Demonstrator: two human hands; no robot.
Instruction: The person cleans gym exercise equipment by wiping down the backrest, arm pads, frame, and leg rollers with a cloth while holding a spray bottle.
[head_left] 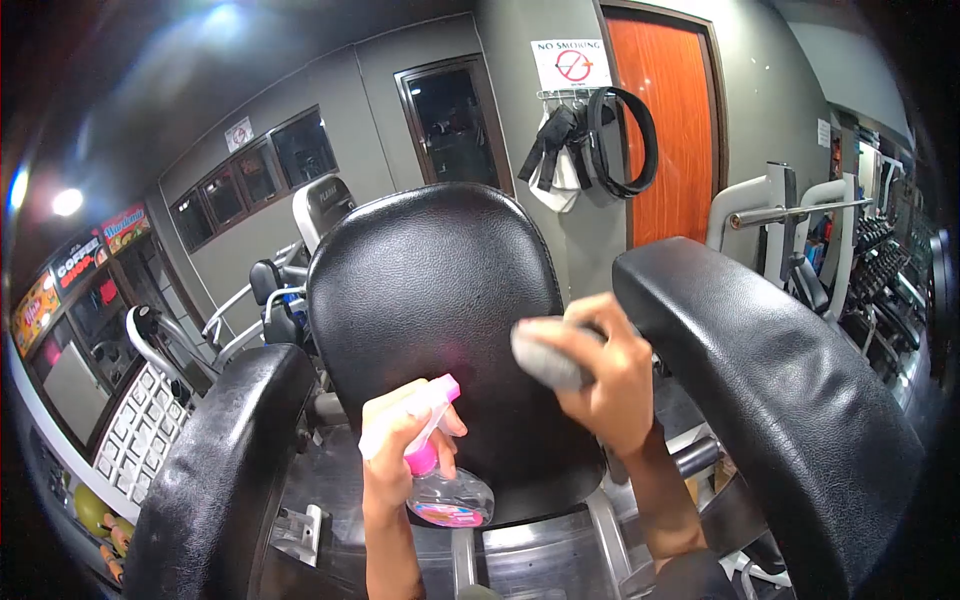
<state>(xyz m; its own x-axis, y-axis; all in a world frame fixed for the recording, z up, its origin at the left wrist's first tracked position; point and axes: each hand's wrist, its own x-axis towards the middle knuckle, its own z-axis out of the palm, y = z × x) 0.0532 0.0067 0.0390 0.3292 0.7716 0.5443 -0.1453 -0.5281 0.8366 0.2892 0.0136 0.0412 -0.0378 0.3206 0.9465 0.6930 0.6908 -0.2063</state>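
My left hand (388, 455) is wrapped round the neck of a clear spray bottle (452, 498) with a pink-and-white trigger head and a colourful label. Its pink nozzle points up and to the right, in front of a black padded backrest (430, 265). In my right hand (622, 390) is a grey oval pad (548, 360), slightly blurred, so its exact kind is unclear. The pad is in front of the backrest's right side; whether it touches the leather I cannot tell.
Black padded arms flank the backrest, one at left (215, 460) and one at right (770, 370). Metal frame bars (610, 535) run below. A black ring-shaped belt (650, 150) and cloths (560, 165) hang on the wall beside an orange door (665, 100). Dumbbells (875, 255) stand far right.
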